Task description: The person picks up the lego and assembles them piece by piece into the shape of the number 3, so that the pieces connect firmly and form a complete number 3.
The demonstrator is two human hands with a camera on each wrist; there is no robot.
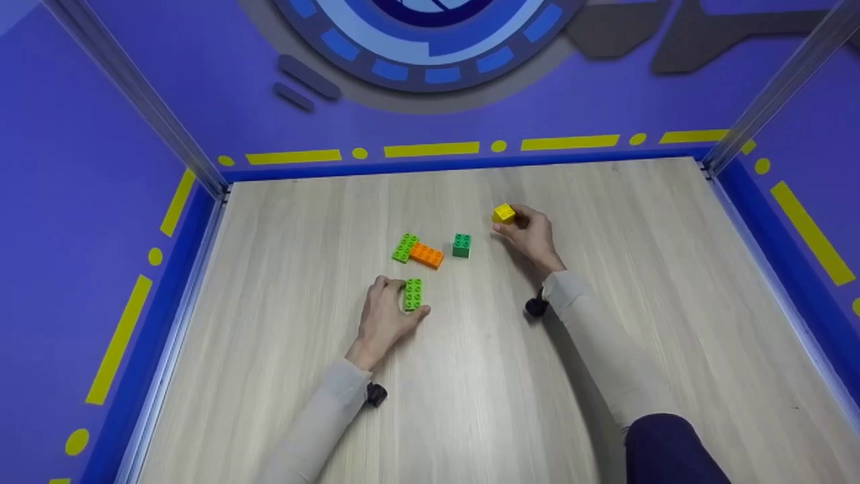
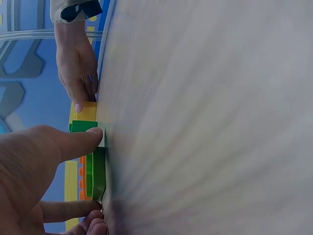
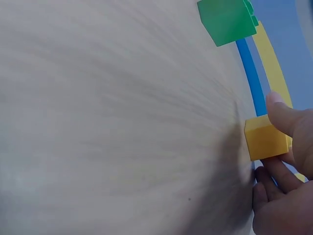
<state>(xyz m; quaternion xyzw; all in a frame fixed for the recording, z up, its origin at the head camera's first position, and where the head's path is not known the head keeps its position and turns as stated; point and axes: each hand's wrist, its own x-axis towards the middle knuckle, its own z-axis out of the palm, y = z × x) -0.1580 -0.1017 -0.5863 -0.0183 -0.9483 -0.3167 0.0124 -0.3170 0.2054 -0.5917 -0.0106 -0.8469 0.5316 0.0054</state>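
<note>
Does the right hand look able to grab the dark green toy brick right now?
Probably not immediately: the right hand holds the yellow toy brick, which it would likely need to release first. Otherwise, nothing visible blocks its way to the dark green toy brick.

Bright overall — soft shadows, wrist-view tabletop blurred

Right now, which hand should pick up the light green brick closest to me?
Left, I'd say: the left hand is very close beside that light green brick. The right hand is farther away and holds a yellow block.
</note>
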